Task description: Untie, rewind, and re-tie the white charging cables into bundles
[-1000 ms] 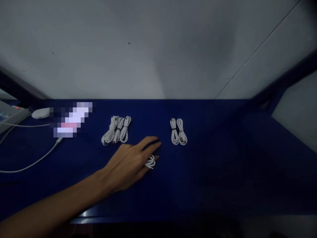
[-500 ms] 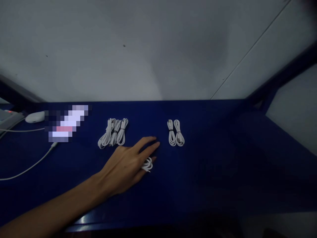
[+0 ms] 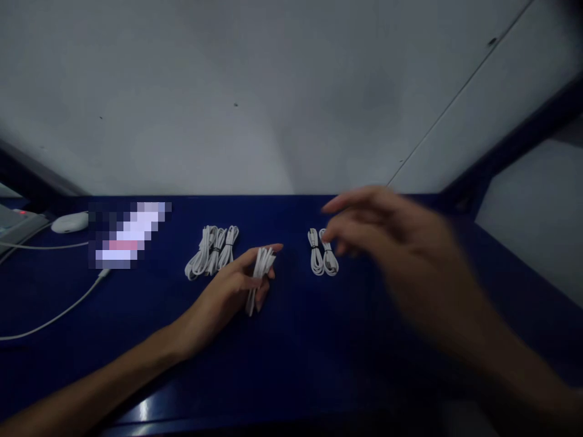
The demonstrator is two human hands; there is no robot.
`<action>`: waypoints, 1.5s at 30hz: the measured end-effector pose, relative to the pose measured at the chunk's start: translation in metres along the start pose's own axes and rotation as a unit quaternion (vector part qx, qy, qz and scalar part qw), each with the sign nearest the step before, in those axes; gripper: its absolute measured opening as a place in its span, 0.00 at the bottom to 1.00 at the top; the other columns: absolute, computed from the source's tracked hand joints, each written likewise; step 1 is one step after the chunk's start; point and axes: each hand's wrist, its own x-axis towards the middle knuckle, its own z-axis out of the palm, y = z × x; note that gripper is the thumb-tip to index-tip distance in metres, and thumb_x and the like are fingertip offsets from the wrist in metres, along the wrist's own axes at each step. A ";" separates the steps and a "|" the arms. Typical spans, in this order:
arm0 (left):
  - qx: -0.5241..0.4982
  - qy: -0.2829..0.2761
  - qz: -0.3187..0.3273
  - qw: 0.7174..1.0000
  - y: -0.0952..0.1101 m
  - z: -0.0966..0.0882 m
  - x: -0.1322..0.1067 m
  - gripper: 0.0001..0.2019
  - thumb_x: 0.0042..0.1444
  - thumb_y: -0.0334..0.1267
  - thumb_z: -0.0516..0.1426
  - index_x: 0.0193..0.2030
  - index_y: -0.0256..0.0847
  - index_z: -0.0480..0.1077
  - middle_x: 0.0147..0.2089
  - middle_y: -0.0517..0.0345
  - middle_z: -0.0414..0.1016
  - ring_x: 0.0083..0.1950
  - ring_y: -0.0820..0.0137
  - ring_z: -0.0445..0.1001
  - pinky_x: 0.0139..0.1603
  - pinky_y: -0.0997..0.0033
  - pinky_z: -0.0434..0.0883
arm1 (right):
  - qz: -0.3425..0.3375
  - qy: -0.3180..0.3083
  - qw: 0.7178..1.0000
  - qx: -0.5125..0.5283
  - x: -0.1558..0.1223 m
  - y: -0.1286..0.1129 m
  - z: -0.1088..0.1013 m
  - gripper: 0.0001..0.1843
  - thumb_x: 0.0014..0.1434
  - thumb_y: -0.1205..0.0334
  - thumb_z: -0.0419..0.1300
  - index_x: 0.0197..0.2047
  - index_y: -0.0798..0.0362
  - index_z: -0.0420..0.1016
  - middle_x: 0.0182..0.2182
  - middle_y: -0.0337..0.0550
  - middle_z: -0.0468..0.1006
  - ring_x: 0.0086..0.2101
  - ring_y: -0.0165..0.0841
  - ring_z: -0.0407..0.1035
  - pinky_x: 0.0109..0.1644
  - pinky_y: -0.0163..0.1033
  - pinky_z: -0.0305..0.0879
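Observation:
My left hand (image 3: 223,292) is closed round a coiled white cable (image 3: 261,267), which stands tilted between the thumb and fingers over the table. My right hand (image 3: 387,237), smeared by motion, hovers above and to the right of the right pair of cable bundles. Its thumb and forefinger are apart with nothing visible between them. That pair is a white cable bundle (image 3: 314,254) and another white bundle (image 3: 330,264), each folded long; the second is partly covered by my right fingertips. Left of centre, several tied white cable bundles (image 3: 214,252) lie side by side.
The blue table (image 3: 282,364) ends at a pale wall panel (image 3: 255,145). To the left lie a blurred-out lit device (image 3: 132,237) with a white cord (image 3: 68,312), a rounded white object (image 3: 70,223) and what looks like a power strip (image 3: 20,224). A dark blue frame bar (image 3: 514,145) slants at the right.
My left hand has turned over and lifted the coiled cable, bringing it into plain sight. My right hand has come into view from the right. The view has shifted slightly.

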 end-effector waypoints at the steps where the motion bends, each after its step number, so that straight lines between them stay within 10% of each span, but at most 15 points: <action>1: -0.017 -0.003 0.002 1.000 -0.001 -0.001 0.002 0.27 0.64 0.38 0.60 0.70 0.48 0.77 0.48 0.55 0.73 0.36 0.68 0.69 0.37 0.67 0.70 | 0.010 -0.007 1.000 -0.009 0.003 0.000 0.007 0.09 0.75 0.58 0.65 0.55 0.50 0.82 0.42 0.43 0.85 0.36 0.36 0.78 0.37 0.41 0.75; 12: -0.026 0.019 0.023 0.999 0.004 -0.006 -0.003 0.19 0.75 0.42 0.64 0.70 0.47 0.77 0.46 0.54 0.84 0.46 0.67 0.82 0.51 0.69 0.77 | 0.050 -0.156 0.974 0.155 0.031 0.049 0.058 0.09 0.72 0.57 0.69 0.52 0.51 0.83 0.37 0.40 0.85 0.35 0.32 0.77 0.36 0.39 0.70; 32: 0.026 0.057 0.020 0.998 0.009 -0.013 -0.005 0.24 0.70 0.42 0.69 0.71 0.50 0.78 0.62 0.49 0.86 0.61 0.55 0.85 0.69 0.48 0.78 | 0.057 -0.088 0.980 0.169 0.024 0.057 0.058 0.12 0.72 0.52 0.69 0.39 0.49 0.78 0.39 0.44 0.87 0.35 0.34 0.78 0.34 0.39 0.75; 45: -0.005 0.059 0.023 0.998 0.010 -0.014 -0.006 0.17 0.69 0.36 0.70 0.63 0.46 0.84 0.57 0.50 0.89 0.56 0.60 0.87 0.66 0.57 0.79 | 0.140 -0.083 0.939 0.303 0.023 0.056 0.061 0.14 0.70 0.55 0.73 0.55 0.50 0.82 0.43 0.44 0.88 0.38 0.34 0.80 0.47 0.43 0.79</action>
